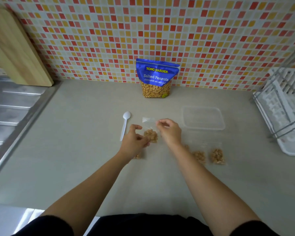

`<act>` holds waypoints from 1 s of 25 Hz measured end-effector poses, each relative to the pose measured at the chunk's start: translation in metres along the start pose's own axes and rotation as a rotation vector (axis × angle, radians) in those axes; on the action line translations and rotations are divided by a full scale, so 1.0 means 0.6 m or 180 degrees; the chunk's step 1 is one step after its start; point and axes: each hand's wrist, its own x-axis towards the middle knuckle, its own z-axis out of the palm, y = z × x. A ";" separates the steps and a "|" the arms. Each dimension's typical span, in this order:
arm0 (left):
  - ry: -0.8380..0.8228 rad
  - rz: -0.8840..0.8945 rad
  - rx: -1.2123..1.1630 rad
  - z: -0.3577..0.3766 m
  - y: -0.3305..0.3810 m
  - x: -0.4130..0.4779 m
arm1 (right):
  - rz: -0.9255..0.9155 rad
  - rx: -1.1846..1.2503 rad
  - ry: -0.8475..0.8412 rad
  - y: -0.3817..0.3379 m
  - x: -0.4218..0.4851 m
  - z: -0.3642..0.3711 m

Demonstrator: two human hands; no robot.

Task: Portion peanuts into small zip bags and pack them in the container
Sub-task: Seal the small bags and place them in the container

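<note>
- Well, both hands work one bag [151,135] of peanuts lying on the counter [85,150]. The left hand [134,139] pinches its lower part and the right hand [169,130] pinches near the zip, though it's blurry.
- Risk: a half-pressed zip would spill nuts on the way to the container [218,126], just to the right.
- The blue pouch [157,74] reads "TONG GARDEN" and "Salted Peanuts".

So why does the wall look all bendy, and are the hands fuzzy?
Head view: the wide lens bows the tiled wall; the left hand and right hand, pinching the zip bag, are slightly motion-blurred; the peanut pouch lettering is sharp; shadows are faint.
</note>
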 end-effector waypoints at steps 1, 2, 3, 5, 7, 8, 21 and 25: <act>0.0071 -0.0035 0.0348 0.004 -0.012 -0.002 | -0.0006 -0.0363 -0.0013 0.011 -0.005 0.003; 0.0110 -0.0026 0.0674 0.008 -0.022 -0.003 | 0.0020 -0.0681 -0.0057 0.023 -0.008 0.006; 0.0111 0.0007 0.0991 0.013 -0.031 -0.003 | 0.0045 -0.1003 -0.0108 0.033 -0.011 0.010; 0.0021 0.0118 0.1858 0.022 -0.043 -0.002 | 0.0053 -0.1634 -0.0232 0.051 -0.014 0.019; -0.0089 0.0248 0.2939 0.028 -0.043 -0.001 | -0.0079 -0.1999 -0.0451 0.060 -0.016 0.021; -0.0119 0.0321 0.3296 0.031 -0.038 -0.001 | -0.0217 -0.2074 -0.0571 0.061 -0.016 0.017; -0.0913 0.1081 0.3103 0.216 -0.027 0.099 | -0.0820 -0.3162 -0.0356 0.132 0.021 -0.162; -0.0431 0.0989 0.1971 0.208 -0.021 0.098 | -0.1055 -0.2439 -0.0142 0.131 0.016 -0.158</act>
